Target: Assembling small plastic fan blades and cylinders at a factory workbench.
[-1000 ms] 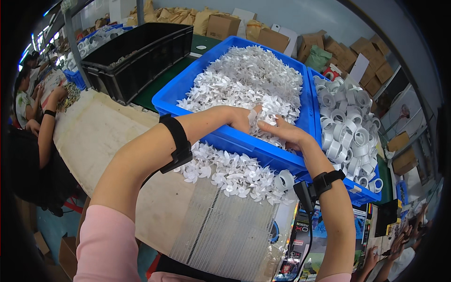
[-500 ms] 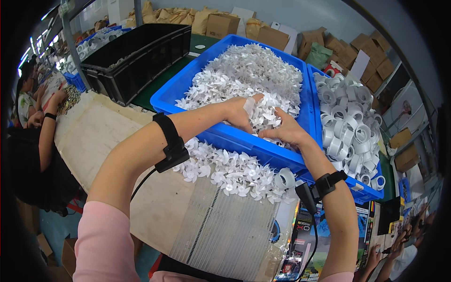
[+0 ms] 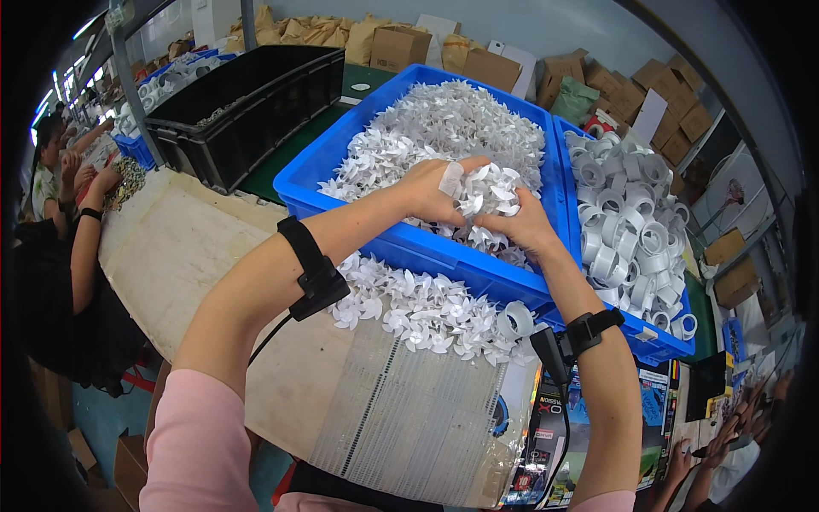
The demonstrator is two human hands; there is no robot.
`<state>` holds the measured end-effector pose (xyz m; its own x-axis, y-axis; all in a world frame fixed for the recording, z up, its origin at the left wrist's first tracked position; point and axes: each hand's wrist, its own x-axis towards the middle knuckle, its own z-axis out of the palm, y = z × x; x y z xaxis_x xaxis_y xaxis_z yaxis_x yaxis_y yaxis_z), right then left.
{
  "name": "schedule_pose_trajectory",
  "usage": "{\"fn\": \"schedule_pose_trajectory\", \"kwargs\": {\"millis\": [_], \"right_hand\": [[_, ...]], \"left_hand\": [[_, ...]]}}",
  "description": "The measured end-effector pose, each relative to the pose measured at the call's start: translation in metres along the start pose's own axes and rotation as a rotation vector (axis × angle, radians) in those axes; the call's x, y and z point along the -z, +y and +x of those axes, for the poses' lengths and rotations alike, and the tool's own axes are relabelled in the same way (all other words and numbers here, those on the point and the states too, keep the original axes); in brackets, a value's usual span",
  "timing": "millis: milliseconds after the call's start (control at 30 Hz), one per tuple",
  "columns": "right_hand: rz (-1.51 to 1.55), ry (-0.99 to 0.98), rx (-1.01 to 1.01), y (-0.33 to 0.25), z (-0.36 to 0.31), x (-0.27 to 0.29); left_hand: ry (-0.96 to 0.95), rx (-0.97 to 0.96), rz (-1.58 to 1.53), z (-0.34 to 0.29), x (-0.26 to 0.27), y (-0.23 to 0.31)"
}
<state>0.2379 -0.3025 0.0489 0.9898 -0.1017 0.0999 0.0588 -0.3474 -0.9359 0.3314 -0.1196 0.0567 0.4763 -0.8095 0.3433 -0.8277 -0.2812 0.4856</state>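
Between them, my left hand (image 3: 433, 189) and my right hand (image 3: 525, 224) cup a heap of small white plastic fan-blade pieces (image 3: 490, 189). Both hands are over the near part of a blue plastic crate (image 3: 294, 182), which is filled with more of the same white bladed pieces (image 3: 452, 115). A whitish strip is wrapped at the base of my left thumb or fingers. More white bladed pieces (image 3: 426, 311) lie in a loose band on the table along the crate's front, with a white ring (image 3: 515, 320) at the band's right end.
A second blue crate (image 3: 670, 348) at the right holds many white rings (image 3: 627, 226). A deep black bin (image 3: 247, 115) stands at the far left. Ribbed clear sheeting (image 3: 409, 418) covers part of the table (image 3: 290, 375). A co-worker (image 3: 64, 264) sits at the left; cardboard boxes (image 3: 399, 49) stand behind.
Both hands have closed in on the white bladed pieces and lifted a heap slightly above the pile. My right hand has risen a little.
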Motion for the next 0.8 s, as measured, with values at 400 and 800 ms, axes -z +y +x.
{"fn": "schedule_pose_trajectory", "kwargs": {"millis": [400, 800], "right_hand": [[-0.056, 0.116, 0.061, -0.025, -0.01, -0.003], [-0.033, 0.09, 0.116, -0.086, -0.041, 0.005]], "left_hand": [[0.149, -0.063, 0.059, -0.004, 0.013, 0.014], [0.209, -0.141, 0.137, -0.015, 0.061, 0.069]]}}
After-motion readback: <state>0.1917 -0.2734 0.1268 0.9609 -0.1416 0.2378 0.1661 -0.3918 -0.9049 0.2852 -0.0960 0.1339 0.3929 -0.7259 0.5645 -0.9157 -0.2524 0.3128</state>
